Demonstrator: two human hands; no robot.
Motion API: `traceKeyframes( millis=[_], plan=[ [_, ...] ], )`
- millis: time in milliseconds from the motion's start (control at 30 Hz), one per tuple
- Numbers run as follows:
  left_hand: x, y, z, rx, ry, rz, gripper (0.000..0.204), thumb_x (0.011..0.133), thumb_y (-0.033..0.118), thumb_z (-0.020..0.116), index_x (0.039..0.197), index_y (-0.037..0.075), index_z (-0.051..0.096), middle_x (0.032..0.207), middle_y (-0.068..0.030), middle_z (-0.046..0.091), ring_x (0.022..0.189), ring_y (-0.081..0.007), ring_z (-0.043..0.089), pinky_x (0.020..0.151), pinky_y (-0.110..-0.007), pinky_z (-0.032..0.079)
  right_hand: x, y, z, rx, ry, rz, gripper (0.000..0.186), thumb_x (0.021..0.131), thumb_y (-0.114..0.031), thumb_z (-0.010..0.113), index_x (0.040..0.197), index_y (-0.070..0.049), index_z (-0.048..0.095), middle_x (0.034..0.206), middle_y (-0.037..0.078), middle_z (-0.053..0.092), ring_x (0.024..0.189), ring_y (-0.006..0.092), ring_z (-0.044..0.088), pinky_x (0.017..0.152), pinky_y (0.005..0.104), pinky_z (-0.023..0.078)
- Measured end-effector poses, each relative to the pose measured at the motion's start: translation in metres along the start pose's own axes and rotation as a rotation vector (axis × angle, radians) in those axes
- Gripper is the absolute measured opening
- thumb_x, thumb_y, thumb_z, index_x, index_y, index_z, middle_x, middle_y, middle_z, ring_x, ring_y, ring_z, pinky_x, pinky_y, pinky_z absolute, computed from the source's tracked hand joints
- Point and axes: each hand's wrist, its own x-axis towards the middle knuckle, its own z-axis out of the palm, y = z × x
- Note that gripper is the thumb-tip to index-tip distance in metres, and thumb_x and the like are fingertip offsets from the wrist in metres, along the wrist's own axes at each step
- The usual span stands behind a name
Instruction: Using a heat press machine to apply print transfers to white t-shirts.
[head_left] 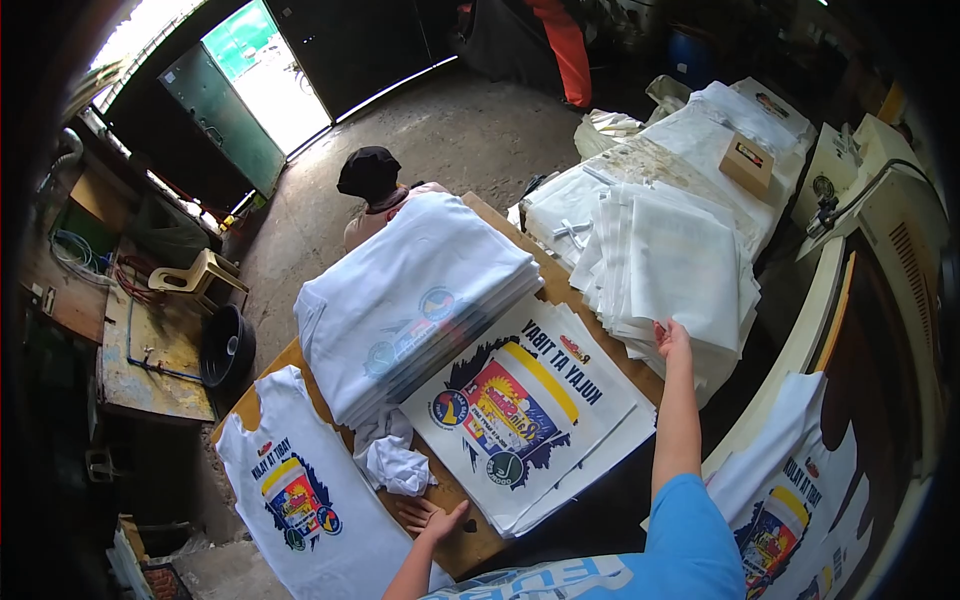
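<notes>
My left hand, fingers spread and holding nothing, is at the near edge of a wooden board, just below a crumpled white cloth. My right hand pinches the near edge of a stack of white sheets at the right. Between my hands lie printed transfer sheets with a colourful bucket design. A folded pile of white shirts sits at the board's far left. A white sleeveless shirt with a similar print lies flat at the lower left.
A person in a black cap is behind the shirt pile. Orange-clad legs show at the back. A cardboard box sits on the covered right table. A cream machine curves along the right. A plastic chair and black basin stand left.
</notes>
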Motion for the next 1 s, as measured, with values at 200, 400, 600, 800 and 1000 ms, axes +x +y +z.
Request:
traceKeyframes(
  millis=[200, 400, 600, 800, 1000],
  plan=[
    [-0.006, -0.002, -0.002, -0.015, 0.028, 0.018, 0.135, 0.057, 0.079, 0.052, 0.127, -0.005, -0.028, 0.131, -0.0336, -0.030, 0.123, -0.0470, -0.028, 0.097, -0.059, -0.013, -0.055, 0.028, 0.009, -0.173, -0.061, 0.037, 0.052, 0.084, -0.045, 0.049, 0.091, 0.006, 0.047, 0.073, 0.018, 0.060, 0.058, 0.0266, 0.062, 0.048, 0.0316, 0.054],
    [-0.030, 0.007, -0.014, -0.019, -0.087, 0.106, 0.134, 0.058, 0.079, 0.051, 0.127, -0.004, -0.029, 0.133, -0.0325, -0.026, 0.125, -0.0470, -0.022, 0.098, -0.058, -0.009, -0.150, 0.110, -0.016, -0.452, -0.241, -0.261, 0.030, 0.085, -0.026, 0.048, 0.097, 0.002, 0.046, 0.083, 0.019, 0.060, 0.060, 0.0265, 0.061, 0.049, 0.0341, 0.053],
    [0.012, -0.029, 0.011, -0.036, 0.170, 0.080, 0.134, 0.054, 0.076, 0.058, 0.131, 0.007, -0.027, 0.131, -0.0305, -0.032, 0.124, -0.0455, -0.027, 0.100, -0.060, -0.004, -0.304, 0.206, -0.071, -0.762, -0.434, -0.195, 0.019, 0.086, -0.016, 0.046, 0.093, 0.000, 0.054, 0.080, 0.012, 0.062, 0.057, 0.0184, 0.060, 0.046, 0.0282, 0.050],
    [0.019, -0.071, 0.013, 0.056, 0.380, 0.483, 0.089, 0.071, 0.045, 0.064, 0.137, 0.006, 0.019, 0.140, -0.0275, 0.006, 0.129, -0.0419, 0.011, 0.102, -0.049, 0.020, -0.404, 0.269, -0.183, -0.962, -0.494, -0.082, 0.019, 0.085, -0.017, 0.048, 0.092, -0.001, 0.057, 0.078, 0.009, 0.063, 0.057, 0.0153, 0.061, 0.047, 0.0265, 0.050],
    [-0.050, -0.119, 0.043, -0.169, 0.267, 0.981, 0.037, 0.073, 0.007, 0.054, 0.109, 0.001, 0.053, 0.114, -0.0193, 0.048, 0.110, -0.0292, 0.045, 0.095, -0.033, 0.033, -0.457, 0.305, -0.258, -1.268, -0.493, -0.024, 0.018, 0.082, -0.018, 0.050, 0.089, -0.004, 0.059, 0.077, 0.008, 0.063, 0.057, 0.0153, 0.061, 0.050, 0.0288, 0.050]
  ],
)
